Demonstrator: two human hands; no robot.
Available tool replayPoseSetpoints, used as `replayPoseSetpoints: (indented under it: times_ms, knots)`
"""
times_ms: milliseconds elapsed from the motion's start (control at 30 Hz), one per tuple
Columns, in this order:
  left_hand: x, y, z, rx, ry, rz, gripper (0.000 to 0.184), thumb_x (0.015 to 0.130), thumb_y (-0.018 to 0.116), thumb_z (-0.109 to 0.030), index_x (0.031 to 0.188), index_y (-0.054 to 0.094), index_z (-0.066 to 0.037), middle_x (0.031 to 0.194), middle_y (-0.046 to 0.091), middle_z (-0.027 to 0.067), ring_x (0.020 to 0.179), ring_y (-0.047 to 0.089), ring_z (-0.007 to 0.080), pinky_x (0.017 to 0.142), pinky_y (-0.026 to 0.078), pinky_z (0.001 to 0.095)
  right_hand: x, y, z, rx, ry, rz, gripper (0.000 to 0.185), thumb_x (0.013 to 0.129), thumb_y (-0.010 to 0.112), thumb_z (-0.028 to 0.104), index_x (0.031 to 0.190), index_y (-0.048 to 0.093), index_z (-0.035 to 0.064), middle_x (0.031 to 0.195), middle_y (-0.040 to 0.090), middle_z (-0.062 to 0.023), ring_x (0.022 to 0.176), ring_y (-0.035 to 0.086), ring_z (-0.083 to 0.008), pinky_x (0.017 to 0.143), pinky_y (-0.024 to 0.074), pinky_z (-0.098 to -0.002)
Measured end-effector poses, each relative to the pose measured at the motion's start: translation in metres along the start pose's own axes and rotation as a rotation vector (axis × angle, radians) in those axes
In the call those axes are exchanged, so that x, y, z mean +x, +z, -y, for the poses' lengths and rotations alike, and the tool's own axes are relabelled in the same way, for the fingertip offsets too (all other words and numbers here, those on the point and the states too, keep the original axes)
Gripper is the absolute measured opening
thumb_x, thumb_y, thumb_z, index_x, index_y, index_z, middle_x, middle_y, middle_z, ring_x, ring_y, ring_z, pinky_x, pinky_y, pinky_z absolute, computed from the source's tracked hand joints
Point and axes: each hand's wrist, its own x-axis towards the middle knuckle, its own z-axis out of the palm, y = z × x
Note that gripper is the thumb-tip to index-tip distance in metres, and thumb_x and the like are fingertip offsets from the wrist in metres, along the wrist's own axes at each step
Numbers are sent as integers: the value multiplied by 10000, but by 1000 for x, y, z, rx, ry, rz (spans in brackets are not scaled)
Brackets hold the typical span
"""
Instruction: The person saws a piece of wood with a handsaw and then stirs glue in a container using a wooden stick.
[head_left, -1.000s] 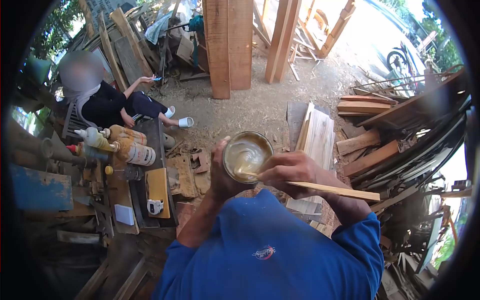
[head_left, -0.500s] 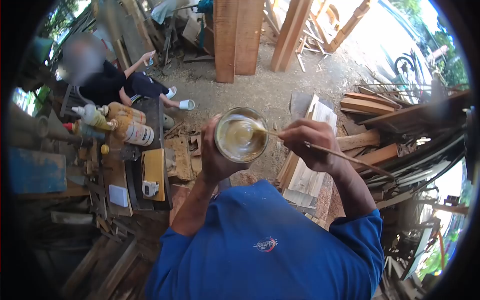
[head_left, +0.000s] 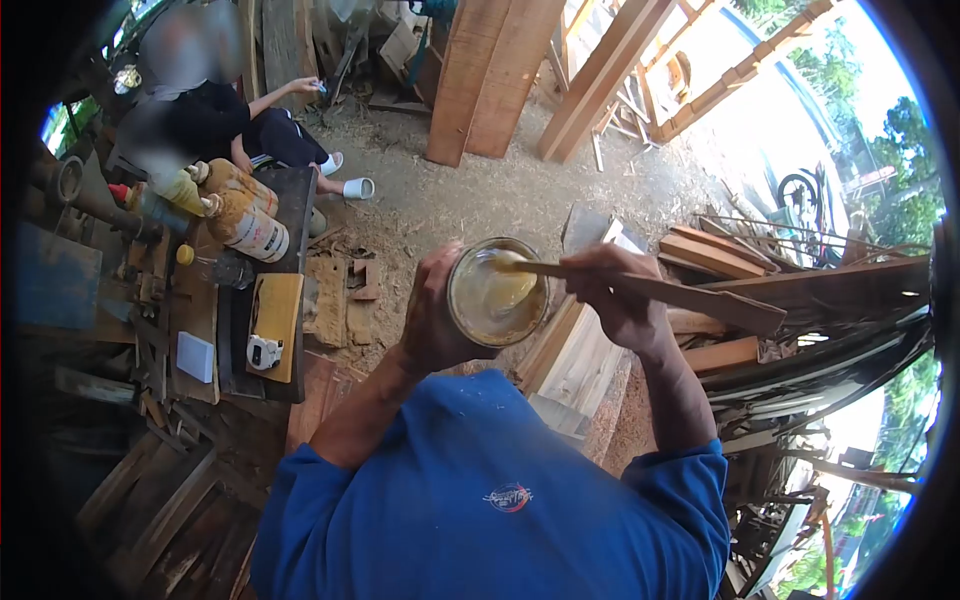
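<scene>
Landmark: jar (head_left: 533, 322), open-topped, pale yellowish mixture inside. Far left of jar: tape measure (head_left: 264, 352), white, on a yellow board (head_left: 276, 318), worktop (head_left: 309, 190). At jar's left side: left hand (head_left: 436, 308), curled round it. At jar's right: right hand (head_left: 622, 296), pinching a wooden stick (head_left: 712, 304), tip in the mixture.

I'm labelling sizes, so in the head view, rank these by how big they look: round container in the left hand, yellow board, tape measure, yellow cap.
Unsure for first: round container and yellow board; the container is nearer the camera.
Then:
tape measure
yellow cap, smallest
</scene>
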Motion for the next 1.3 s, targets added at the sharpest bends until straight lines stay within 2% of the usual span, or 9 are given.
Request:
replayPoseSetpoints:
  times_ms: [133,333,400,533,733,933,1133,1200,1300]
  knots:
    - [-7,2,7,59,-86,6,1277,611,997,-459,1521,259,47,1423,469,295,1300,508,483,1114,415,585,0,17,11,7,-197,242,128,901,740,8,1027,720,5,909,727,-145,833,737,-264,724,557,-361]
    - [-16,-10,6,60,-86,-65,1186,662,971,-428,1501,289,60,1399,463,292,1281,509,480,1109,421,552,-9,6,-12,78,190,3,81,917,692,34,972,720,-18,795,727,-113,686,715,-189,643,570,-332]
    - [-29,-3,2,-56,-222,-42,1155,663,976,-361,1496,296,60,1372,482,292,1259,529,476,1093,441,534,-10,24,-7,23,-74,152,61,893,695,39,929,715,-5,761,714,-121,689,714,-208,629,556,-331]
    - [-26,5,-13,-200,-197,-27,1141,647,987,-280,1492,300,61,1359,495,287,1235,549,462,1070,467,509,7,31,-26,61,28,-33,80,867,715,14,940,703,-15,752,693,-118,678,710,-243,606,535,-325]
    - [-22,-9,-7,-73,-273,-23,1202,540,999,-308,1463,309,34,1357,471,241,1266,500,438,1125,414,495,4,33,5,-45,-257,253,164,797,735,-51,948,718,12,794,711,-142,674,711,-255,591,526,-336]
    - [-9,-33,-12,-45,-264,16,1153,558,979,-280,1477,342,2,1346,495,217,1282,498,412,1124,406,477,20,14,-8,-31,-92,149,112,806,694,-21,916,707,-5,766,697,-137,690,712,-261,609,544,-331]
    - [-13,-1,-22,-150,-304,4,1061,581,990,-311,1431,433,-10,1320,556,189,1233,563,371,1069,425,478,29,31,-37,98,-276,23,63,865,696,-36,923,695,-10,728,674,-104,649,682,-213,580,528,-339]
    - [10,-16,-12,-14,-130,-38,1021,644,977,-331,1444,426,-17,1309,575,178,1231,567,356,1059,432,494,29,1,-20,28,-43,167,74,892,683,-33,965,681,-22,809,686,-130,684,695,-243,617,539,-350]
    - [15,-22,2,44,-175,80,1095,632,979,-403,1449,400,39,1330,567,195,1252,554,368,1097,422,498,25,6,2,27,-231,307,85,899,703,-1,980,682,-11,849,698,-149,766,723,-286,669,555,-367]
